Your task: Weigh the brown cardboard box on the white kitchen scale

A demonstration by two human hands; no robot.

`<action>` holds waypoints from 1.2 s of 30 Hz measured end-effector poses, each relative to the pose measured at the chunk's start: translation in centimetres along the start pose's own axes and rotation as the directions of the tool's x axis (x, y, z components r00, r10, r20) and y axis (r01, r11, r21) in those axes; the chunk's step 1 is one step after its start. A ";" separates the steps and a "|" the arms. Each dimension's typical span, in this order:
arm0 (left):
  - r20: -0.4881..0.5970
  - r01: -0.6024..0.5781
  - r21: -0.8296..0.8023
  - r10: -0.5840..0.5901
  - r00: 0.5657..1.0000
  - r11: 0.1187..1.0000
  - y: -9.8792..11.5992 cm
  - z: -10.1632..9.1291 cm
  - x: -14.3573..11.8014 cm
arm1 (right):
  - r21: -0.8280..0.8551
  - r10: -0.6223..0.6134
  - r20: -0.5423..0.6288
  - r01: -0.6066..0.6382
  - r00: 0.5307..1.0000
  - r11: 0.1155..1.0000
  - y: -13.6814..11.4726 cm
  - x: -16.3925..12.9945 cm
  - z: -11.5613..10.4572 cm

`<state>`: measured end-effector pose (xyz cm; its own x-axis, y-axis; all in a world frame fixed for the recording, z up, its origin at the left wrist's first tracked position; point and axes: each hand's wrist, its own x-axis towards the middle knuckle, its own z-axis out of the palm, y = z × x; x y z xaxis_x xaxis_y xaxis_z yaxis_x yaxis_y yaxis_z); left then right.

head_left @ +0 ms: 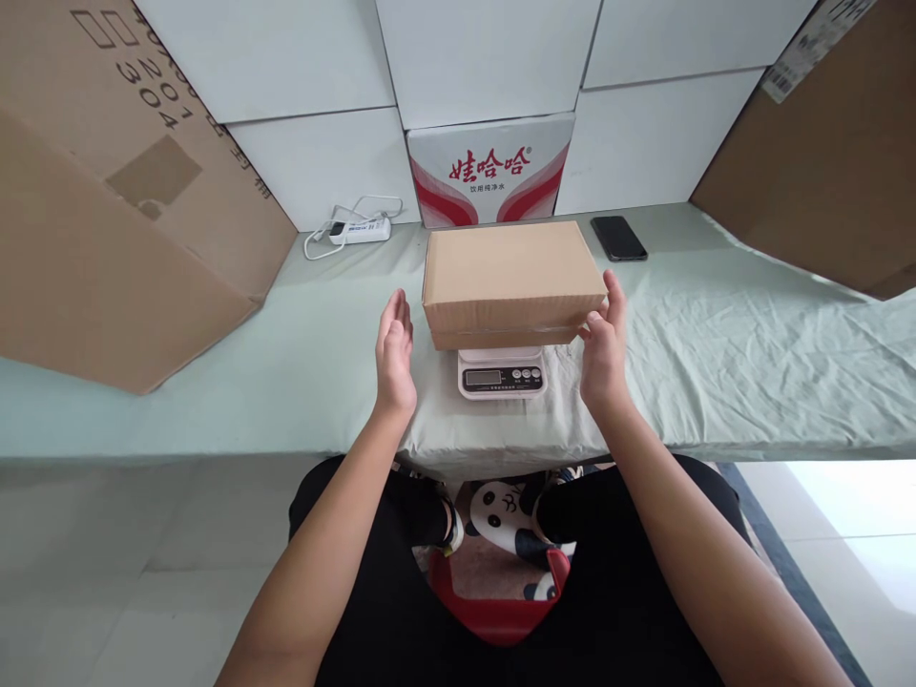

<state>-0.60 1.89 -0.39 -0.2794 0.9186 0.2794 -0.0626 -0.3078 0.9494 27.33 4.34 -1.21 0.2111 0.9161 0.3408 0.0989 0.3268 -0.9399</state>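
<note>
A plain brown cardboard box [511, 267], a low rectangular block with a smooth, matte lid and a seam along its front face, sits over a kitchen scale [501, 380] near the middle of the tabletop [665, 382]. The box is wider than the scale and overhangs it on both sides; where the two meet underneath is hidden. The scale's front, white plastic with rounded corners, points toward the near edge and carries a dark panel with a grey display and three round buttons.

The left hand [395, 358] stands upright beside the box, apart from it, its fingers extended and grasping nothing. The right hand [605, 339] is at the box's near right corner, fingers spread and loosely curved against the cardboard rather than closed around it.

A pale green cloth [744, 382] covers the tabletop, fairly flat toward the left and finely creased toward the right, its hem hanging at the near edge. Toward the far edge lie a glossy black phone [619, 239], right of the box, and a white plastic device [362, 231] with a thin looped cable, left of it. Behind the box stands a printed carton [493, 172] with red swooshes, among smooth white panels [487, 57]. Big corrugated cartons [143, 286] flank both ends.
</note>
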 end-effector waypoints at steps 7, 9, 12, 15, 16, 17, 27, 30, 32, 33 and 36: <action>0.006 0.023 0.006 -0.023 1.000 1.000 0.1 0.4 -0.1 | -0.008 0.006 -0.004 -0.006 1.000 1.000 -0.3 0.0 0.0; 0.011 0.022 0.011 -0.022 1.000 1.000 0.1 0.4 -0.2 | -0.003 0.007 -0.009 -0.007 1.000 1.000 -0.3 0.0 0.0; 0.017 0.031 0.001 -0.031 0.999 1.000 0.1 0.5 -0.3 | 0.012 0.012 -0.012 -0.012 1.000 1.000 -0.3 0.1 0.0; 0.015 0.053 -0.013 -0.053 0.999 0.999 0.1 0.6 -0.3 | 0.023 0.011 -0.010 -0.011 1.000 1.000 -0.3 0.1 0.0; 0.012 0.059 -0.015 -0.059 0.998 0.998 0.2 0.7 -0.4 | 0.022 0.009 -0.007 -0.009 1.000 1.000 -0.3 0.1 0.0; 0.010 0.065 -0.014 -0.064 0.998 0.998 0.2 0.7 -0.4 | 0.021 0.008 -0.004 -0.008 1.000 1.000 -0.3 0.1 0.0; 0.030 0.056 0.012 -0.056 0.998 0.998 0.2 0.9 -0.6 | 0.001 -0.020 0.005 0.020 1.000 1.000 0.7 0.4 -0.3; 0.032 0.055 -0.002 -0.055 0.998 0.999 0.2 0.9 -0.6 | -0.027 -0.044 0.018 0.045 0.999 0.999 1.1 0.6 -0.5; 0.034 0.052 -0.002 -0.052 0.998 0.999 0.2 0.9 -0.6 | -0.030 -0.046 0.022 0.046 0.999 0.998 1.2 0.6 -0.5; 0.037 0.051 0.001 -0.051 0.998 0.999 0.2 1.0 -0.6 | -0.025 -0.043 0.021 0.044 0.999 0.999 1.2 0.6 -0.5; 0.043 0.051 0.006 -0.051 0.998 0.999 0.2 1.0 -0.6 | -0.016 -0.037 0.006 0.037 0.999 0.999 1.2 0.6 -0.4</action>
<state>0.50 1.53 -0.20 -0.2344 0.9431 0.2361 -0.0708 -0.2587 0.9633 27.94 5.17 -2.10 0.2013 0.9050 0.3749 0.1221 0.3565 -0.9263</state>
